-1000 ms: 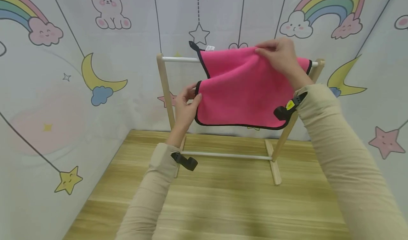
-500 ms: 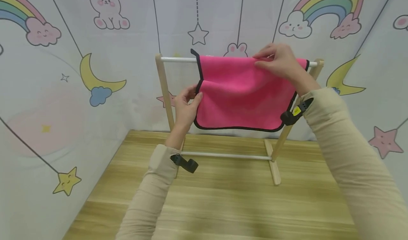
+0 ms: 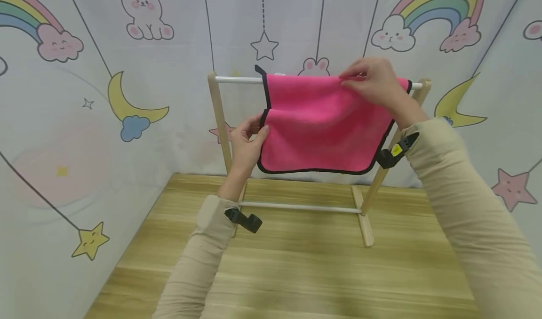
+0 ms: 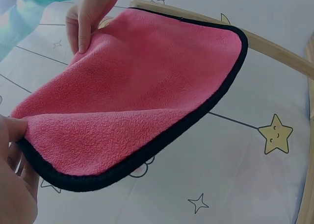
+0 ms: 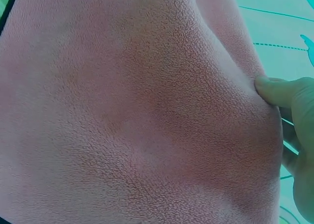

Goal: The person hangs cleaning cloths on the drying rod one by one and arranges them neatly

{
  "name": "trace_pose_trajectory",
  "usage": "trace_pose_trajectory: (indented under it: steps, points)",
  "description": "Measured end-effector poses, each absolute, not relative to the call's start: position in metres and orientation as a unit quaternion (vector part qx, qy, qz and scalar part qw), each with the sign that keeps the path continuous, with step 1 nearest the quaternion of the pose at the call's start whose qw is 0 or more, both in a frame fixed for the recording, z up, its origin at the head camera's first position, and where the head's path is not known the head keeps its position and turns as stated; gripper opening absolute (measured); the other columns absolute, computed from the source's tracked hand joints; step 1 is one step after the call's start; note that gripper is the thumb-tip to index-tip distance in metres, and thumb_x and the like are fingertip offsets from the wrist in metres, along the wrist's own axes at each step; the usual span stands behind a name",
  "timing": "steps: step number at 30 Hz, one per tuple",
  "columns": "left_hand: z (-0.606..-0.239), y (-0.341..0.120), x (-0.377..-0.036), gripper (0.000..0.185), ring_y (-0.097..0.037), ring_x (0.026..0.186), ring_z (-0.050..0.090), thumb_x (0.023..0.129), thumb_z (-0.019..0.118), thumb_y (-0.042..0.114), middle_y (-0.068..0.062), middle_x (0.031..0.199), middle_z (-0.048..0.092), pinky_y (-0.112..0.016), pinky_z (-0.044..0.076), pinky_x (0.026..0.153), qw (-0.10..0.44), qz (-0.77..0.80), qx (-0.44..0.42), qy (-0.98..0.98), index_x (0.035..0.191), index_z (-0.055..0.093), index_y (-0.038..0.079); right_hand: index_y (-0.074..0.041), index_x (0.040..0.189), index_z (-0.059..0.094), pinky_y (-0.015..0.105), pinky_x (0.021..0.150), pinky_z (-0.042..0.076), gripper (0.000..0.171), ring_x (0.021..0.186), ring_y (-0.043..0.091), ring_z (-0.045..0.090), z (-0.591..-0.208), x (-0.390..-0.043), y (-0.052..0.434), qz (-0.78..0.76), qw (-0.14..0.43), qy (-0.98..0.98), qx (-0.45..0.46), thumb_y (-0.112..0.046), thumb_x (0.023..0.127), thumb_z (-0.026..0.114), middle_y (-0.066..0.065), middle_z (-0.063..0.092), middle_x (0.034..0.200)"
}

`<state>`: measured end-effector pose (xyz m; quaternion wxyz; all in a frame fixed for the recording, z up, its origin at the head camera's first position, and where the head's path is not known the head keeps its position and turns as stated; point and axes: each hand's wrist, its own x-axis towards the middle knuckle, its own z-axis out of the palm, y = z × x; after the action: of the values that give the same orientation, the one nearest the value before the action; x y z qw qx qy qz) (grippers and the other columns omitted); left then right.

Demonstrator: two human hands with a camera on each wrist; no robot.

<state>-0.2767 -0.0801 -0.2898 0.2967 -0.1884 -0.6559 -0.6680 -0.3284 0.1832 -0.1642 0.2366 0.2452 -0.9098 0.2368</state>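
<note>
A pink cloth (image 3: 322, 126) with black trim hangs over the white top bar (image 3: 237, 79) of a small wooden rack (image 3: 218, 116). My left hand (image 3: 247, 140) pinches the cloth's near left edge, a little below the bar. My right hand (image 3: 372, 83) pinches the cloth's fold at the top, right at the bar. In the left wrist view the cloth (image 4: 142, 96) spreads out from my left hand (image 4: 12, 150) toward my right hand (image 4: 88, 13). The right wrist view is filled by the cloth (image 5: 137, 111), with my right hand (image 5: 287, 136) at its edge.
The rack stands on a wooden floor (image 3: 296, 267) in a corner of fabric walls (image 3: 84, 98) printed with rainbows, moons and stars. A lower white crossbar (image 3: 300, 207) joins the rack's legs. Its right post (image 3: 381, 178) leans beside my right sleeve.
The cloth has come down from above the bar and now lies draped over it. My right hand lowered with it; my left hand kept its pinch on the left edge.
</note>
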Motion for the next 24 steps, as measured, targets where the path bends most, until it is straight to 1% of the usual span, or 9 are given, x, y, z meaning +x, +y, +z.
trace_pose_trajectory:
  steps: [2, 4, 8, 9, 10, 13, 16, 21, 24]
  points:
    - [-0.288, -0.080, -0.276, 0.027, -0.006, 0.074, 0.054, 0.083, 0.061, -0.001, -0.021, 0.094, 0.062, -0.017, 0.047, 0.067, 0.292, -0.671, -0.185, -0.656, 0.109, 0.060, -0.008, -0.004, 0.101, 0.070, 0.031, 0.077, 0.046, 0.019, 0.088, 0.017, 0.056, -0.163, -0.330, 0.183, 0.228, 0.257, -0.905, 0.250, -0.012, 0.085, 0.062, 0.010, 0.066, 0.096]
    - [-0.283, -0.080, -0.275, 0.026, -0.007, 0.074, 0.055, 0.084, 0.061, 0.000, -0.020, 0.093, 0.062, -0.018, 0.046, 0.066, 0.286, -0.677, -0.178, -0.655, 0.109, 0.061, -0.007, -0.003, 0.099, 0.070, 0.026, 0.074, 0.045, 0.018, 0.085, 0.017, 0.057, -0.161, -0.333, 0.182, 0.231, 0.295, -0.894, 0.244, -0.012, 0.086, 0.061, 0.011, 0.067, 0.095]
    - [-0.262, -0.082, -0.270, 0.027, -0.010, 0.080, 0.056, 0.085, 0.062, 0.009, -0.014, 0.094, 0.064, -0.019, 0.047, 0.068, 0.285, -0.667, -0.144, -0.673, 0.111, 0.063, 0.001, -0.005, 0.100, 0.070, 0.017, 0.072, 0.043, 0.020, 0.083, 0.011, 0.055, -0.156, -0.343, 0.179, 0.258, 0.364, -0.875, 0.190, -0.016, 0.088, 0.059, 0.009, 0.068, 0.096]
    - [-0.256, -0.082, -0.270, 0.028, -0.011, 0.081, 0.056, 0.085, 0.062, 0.012, -0.012, 0.095, 0.064, -0.019, 0.047, 0.068, 0.287, -0.662, -0.135, -0.679, 0.112, 0.063, 0.004, -0.005, 0.101, 0.070, 0.015, 0.079, 0.041, 0.020, 0.083, 0.010, 0.055, -0.154, -0.345, 0.179, 0.265, 0.363, -0.876, 0.176, -0.017, 0.088, 0.059, 0.009, 0.068, 0.097]
    - [-0.250, -0.083, -0.269, 0.028, -0.012, 0.084, 0.056, 0.086, 0.062, 0.014, -0.010, 0.096, 0.064, -0.020, 0.048, 0.069, 0.284, -0.659, -0.124, -0.685, 0.113, 0.063, 0.006, -0.006, 0.103, 0.070, 0.015, 0.079, 0.040, 0.022, 0.083, 0.010, 0.054, -0.153, -0.346, 0.179, 0.270, 0.348, -0.883, 0.165, -0.019, 0.088, 0.059, 0.009, 0.068, 0.099]
    - [-0.243, -0.081, -0.271, 0.030, -0.015, 0.087, 0.056, 0.087, 0.061, 0.018, -0.008, 0.100, 0.063, -0.021, 0.049, 0.072, 0.266, -0.662, -0.106, -0.693, 0.115, 0.062, 0.009, -0.008, 0.108, 0.067, 0.018, 0.073, 0.040, 0.027, 0.082, 0.012, 0.051, -0.153, -0.346, 0.179, 0.261, 0.272, -0.914, 0.150, -0.024, 0.089, 0.058, 0.009, 0.067, 0.104]
    - [-0.247, -0.078, -0.274, 0.029, -0.015, 0.086, 0.056, 0.088, 0.060, 0.015, -0.010, 0.101, 0.061, -0.022, 0.049, 0.074, 0.240, -0.679, -0.098, -0.687, 0.115, 0.061, 0.005, -0.009, 0.112, 0.065, 0.024, 0.065, 0.036, 0.031, 0.085, 0.016, 0.051, -0.156, -0.344, 0.180, 0.248, 0.206, -0.935, 0.145, -0.028, 0.089, 0.057, 0.011, 0.065, 0.109]
    - [-0.258, -0.077, -0.276, 0.028, -0.014, 0.083, 0.056, 0.088, 0.059, 0.010, -0.013, 0.100, 0.062, -0.021, 0.049, 0.072, 0.250, -0.684, -0.107, -0.677, 0.114, 0.061, 0.001, -0.009, 0.114, 0.065, 0.035, 0.083, 0.041, 0.034, 0.101, 0.021, 0.052, -0.158, -0.335, 0.183, 0.253, 0.212, -0.933, 0.146, -0.031, 0.090, 0.055, 0.010, 0.064, 0.112]
    - [-0.260, -0.077, -0.276, 0.028, -0.013, 0.082, 0.056, 0.088, 0.059, 0.009, -0.013, 0.100, 0.062, -0.021, 0.049, 0.072, 0.256, -0.683, -0.113, -0.675, 0.114, 0.061, 0.001, -0.007, 0.111, 0.066, 0.038, 0.089, 0.042, 0.031, 0.101, 0.020, 0.054, -0.161, -0.327, 0.188, 0.259, 0.237, -0.920, 0.175, -0.028, 0.089, 0.057, 0.010, 0.065, 0.108]
